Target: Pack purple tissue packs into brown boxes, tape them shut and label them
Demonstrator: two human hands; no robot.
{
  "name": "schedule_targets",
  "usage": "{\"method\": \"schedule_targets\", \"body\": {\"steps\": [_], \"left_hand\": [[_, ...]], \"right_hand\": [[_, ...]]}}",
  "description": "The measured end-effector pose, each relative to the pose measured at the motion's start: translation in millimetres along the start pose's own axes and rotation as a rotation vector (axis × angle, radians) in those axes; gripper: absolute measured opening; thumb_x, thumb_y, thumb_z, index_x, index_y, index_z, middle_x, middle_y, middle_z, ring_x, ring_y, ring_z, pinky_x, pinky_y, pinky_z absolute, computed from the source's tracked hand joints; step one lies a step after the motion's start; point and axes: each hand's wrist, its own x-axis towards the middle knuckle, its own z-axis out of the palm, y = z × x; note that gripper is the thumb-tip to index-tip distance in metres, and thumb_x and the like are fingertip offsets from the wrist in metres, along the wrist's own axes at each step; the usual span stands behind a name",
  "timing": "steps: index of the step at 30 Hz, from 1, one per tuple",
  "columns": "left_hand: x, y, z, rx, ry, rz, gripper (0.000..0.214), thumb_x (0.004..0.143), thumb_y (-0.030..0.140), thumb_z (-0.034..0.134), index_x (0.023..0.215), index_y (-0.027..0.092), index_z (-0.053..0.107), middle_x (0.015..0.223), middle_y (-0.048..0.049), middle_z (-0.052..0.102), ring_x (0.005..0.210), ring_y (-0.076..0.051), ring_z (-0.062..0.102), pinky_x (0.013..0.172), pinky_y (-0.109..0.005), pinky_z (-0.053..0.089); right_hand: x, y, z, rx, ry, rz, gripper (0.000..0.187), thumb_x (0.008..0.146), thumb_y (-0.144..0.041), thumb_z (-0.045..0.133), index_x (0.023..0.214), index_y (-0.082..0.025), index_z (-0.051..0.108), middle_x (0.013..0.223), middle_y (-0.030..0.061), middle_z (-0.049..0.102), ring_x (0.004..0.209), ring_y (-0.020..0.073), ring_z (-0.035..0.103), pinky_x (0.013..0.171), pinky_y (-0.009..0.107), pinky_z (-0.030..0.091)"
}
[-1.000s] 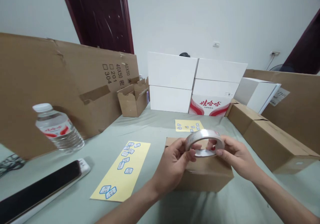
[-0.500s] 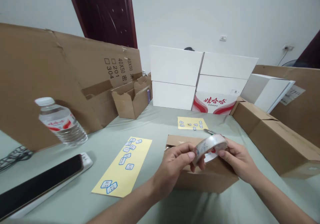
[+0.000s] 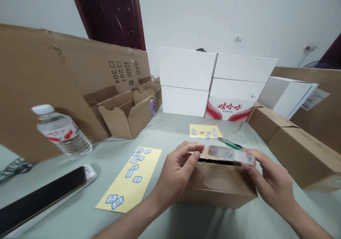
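Between my hands, over the small brown cardboard box (image 3: 221, 182), is a roll of clear tape (image 3: 231, 155), seen nearly edge-on. My right hand (image 3: 271, 175) grips the roll at its right end with thumb and fingers. My left hand (image 3: 179, 166) is at the box's left side, with its thumb tip close under the bent index finger. Anything in that pinch is too fine to see, and the hand is apart from the roll. A dark gap shows along the box's top. Behind the roll lies a pen-like tool with a green part (image 3: 233, 145).
Yellow sheets with blue-edged labels lie left (image 3: 130, 182) and behind the box (image 3: 205, 131). A phone (image 3: 45, 200), a water bottle (image 3: 64, 132) and an open carton (image 3: 130, 120) stand left. White boxes (image 3: 186, 68) line the back; a long brown box (image 3: 290, 143) is at right.
My left hand has come away from the tape roll, slightly leftward. My right hand has moved right and turned the roll flatter. At left, the open carton has shifted toward me.
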Motion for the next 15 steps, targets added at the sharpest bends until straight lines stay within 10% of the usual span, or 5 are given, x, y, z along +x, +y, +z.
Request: {"method": "schedule_targets", "body": {"steps": [15], "left_hand": [[6.9,-0.4,-3.6,-0.020,-0.131,-0.126,0.014,0.084,0.027,0.060,0.082,0.016,0.069,0.104,-0.0097,0.074,0.100,-0.023,0.067,0.089,-0.035,0.052]], "right_hand": [[-2.0,-2.3,-1.9,-0.306,-0.064,-0.408,0.042,0.084,-0.002,0.051,0.125,-0.012,0.053,0.103,0.0161,0.068,0.106,0.0283,0.063,0.086,0.041,0.052]]}}
